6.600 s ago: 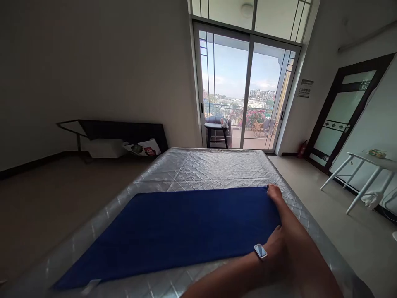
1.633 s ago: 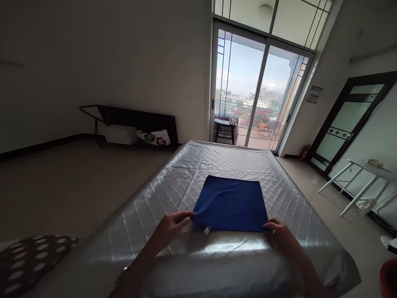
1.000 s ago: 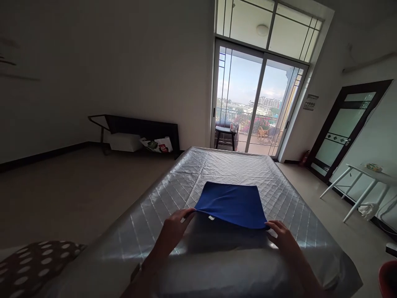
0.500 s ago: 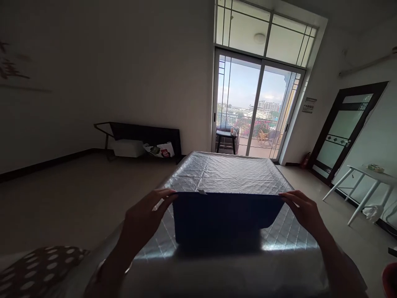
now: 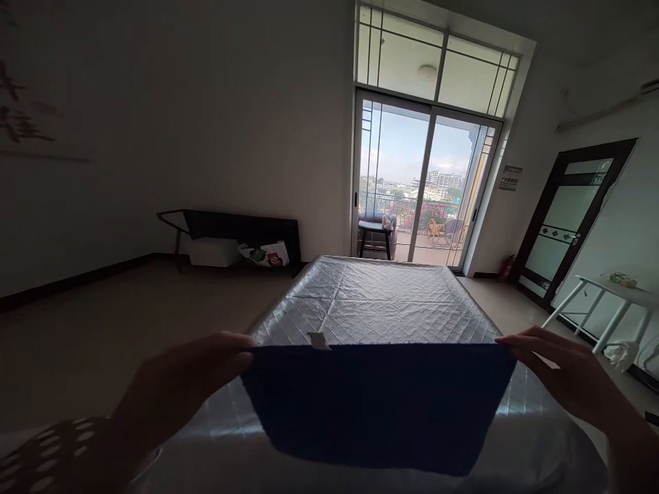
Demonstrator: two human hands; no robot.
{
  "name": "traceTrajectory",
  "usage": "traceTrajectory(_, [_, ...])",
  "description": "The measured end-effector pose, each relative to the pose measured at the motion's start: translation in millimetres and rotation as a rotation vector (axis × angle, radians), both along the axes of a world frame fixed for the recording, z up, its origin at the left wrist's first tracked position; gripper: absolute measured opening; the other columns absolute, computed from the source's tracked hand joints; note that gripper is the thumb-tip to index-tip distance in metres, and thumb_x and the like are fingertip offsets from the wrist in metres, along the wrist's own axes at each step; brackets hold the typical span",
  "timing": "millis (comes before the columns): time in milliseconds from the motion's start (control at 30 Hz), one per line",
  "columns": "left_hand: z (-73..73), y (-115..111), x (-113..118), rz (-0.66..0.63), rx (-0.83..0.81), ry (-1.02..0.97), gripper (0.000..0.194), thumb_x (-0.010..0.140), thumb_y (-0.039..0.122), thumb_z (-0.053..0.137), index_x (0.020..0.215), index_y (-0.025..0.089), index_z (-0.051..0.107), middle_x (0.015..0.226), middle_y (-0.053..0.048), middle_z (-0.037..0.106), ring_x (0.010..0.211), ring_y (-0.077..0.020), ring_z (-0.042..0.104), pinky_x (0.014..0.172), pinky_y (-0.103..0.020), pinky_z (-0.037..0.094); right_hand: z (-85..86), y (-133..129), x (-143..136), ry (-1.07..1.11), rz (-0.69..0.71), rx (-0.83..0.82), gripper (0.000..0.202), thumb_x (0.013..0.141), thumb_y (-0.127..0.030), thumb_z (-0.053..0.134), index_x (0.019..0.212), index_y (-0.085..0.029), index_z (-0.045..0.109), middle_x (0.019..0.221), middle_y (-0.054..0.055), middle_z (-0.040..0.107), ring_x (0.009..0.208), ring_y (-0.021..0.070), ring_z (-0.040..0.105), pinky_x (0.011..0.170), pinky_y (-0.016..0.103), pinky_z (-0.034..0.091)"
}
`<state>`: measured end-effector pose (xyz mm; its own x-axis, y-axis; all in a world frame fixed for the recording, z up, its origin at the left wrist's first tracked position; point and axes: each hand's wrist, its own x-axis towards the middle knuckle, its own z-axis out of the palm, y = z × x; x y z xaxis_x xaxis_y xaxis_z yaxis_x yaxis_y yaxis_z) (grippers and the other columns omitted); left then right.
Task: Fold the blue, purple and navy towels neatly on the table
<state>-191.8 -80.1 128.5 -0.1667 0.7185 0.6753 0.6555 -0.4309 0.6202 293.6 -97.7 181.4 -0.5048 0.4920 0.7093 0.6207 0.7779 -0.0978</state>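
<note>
At lower left, near a polka-dotted cloth, pinching the blue cloth by its top left corner with the left hand, thumb pressed to fingers. Hanging across lower centre, with a white tag on the top edge, before a silver quilted mattress. At lower right, gripping the other corner between thumb and fingertips of the right hand.

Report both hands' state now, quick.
Left hand: closed, pinching the blue cloth's upper left corner.
Right hand: closed, pinching its upper right corner.
</note>
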Motion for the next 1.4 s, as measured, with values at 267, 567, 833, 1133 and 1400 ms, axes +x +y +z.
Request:
traceTrajectory(267, [7.4, -10.6, 29.2, -0.503, 0.148, -0.191, 0.018, 0.084, 0.047, 0.065, 0.071, 0.037, 0.072, 0.058, 0.002, 0.065, 0.058, -0.0201, 0.063, 0.054, -0.032, 0.058, -0.3, -21.0, 17.6, 0.027, -0.11, 0.025, 0.023, 0.099, -0.032, 0.055, 0.116, -0.037, 0.071, 0.093, 0.001, 0.075, 0.073, 0.015, 0.073, 0.062, 0.022, 0.06])
traceTrajectory(567, [-17.1, 113.6, 36.5, -0.277, -0.323, 0.026, 0.052, 0.075, 0.072, 0.055, 0.066, 0.022, 0.064, 0.058, 0.002, 0.062, 0.055, -0.0141, 0.053, 0.053, -0.025, 0.045, -38.5, 101.0, -3.5, 0.044, -0.07, -0.284, 0.042, 0.1, -0.053, 0.046, 0.098, -0.025, 0.078, 0.091, 0.008, 0.072, 0.075, 0.0179, 0.07, 0.065, 0.031, 0.061])
traceTrajectory(833, [1.8, 190.2, 41.9, -0.26, -0.244, -0.185, 0.056, 0.07, 0.073, 0.062, 0.085, 0.019, 0.066, 0.052, 0.002, 0.063, 0.048, -0.014, 0.056, 0.054, -0.027, 0.044, -33.9, 194.9, -13.6, 0.307, -0.142, -0.239, 0.044, 0.095, -0.055, 0.051, 0.095, -0.019, 0.076, 0.092, 0.007, 0.07, 0.059, 0.0111, 0.062, 0.061, 0.028, 0.056])
traceTrajectory(1133, [-112.8, 164.5, 49.7, -0.238, -0.532, -0.573, 0.06, 0.055, 0.073, 0.074, 0.075, 0.017, 0.067, 0.065, -0.006, 0.074, 0.068, -0.025, 0.073, 0.073, -0.04, 0.059, -140.2, 174.6, -20.5, 0.237, -0.096, -0.438, 0.04, 0.097, -0.047, 0.05, 0.093, -0.019, 0.078, 0.097, 0.012, 0.074, 0.081, 0.0193, 0.07, 0.074, 0.034, 0.058])
traceTrajectory(1400, [-176.4, 147.4, 44.1, -0.179, -0.744, -0.235, 0.041, 0.059, 0.057, 0.07, 0.075, 0.02, 0.063, 0.055, -0.001, 0.067, 0.057, -0.0216, 0.065, 0.056, -0.029, 0.046, -215.1, 148.4, -21.6, 0.046, -0.148, -0.641, 0.03, 0.096, -0.023, 0.049, 0.096, -0.021, 0.079, 0.105, 0.011, 0.075, 0.092, 0.0207, 0.073, 0.086, 0.034, 0.057])
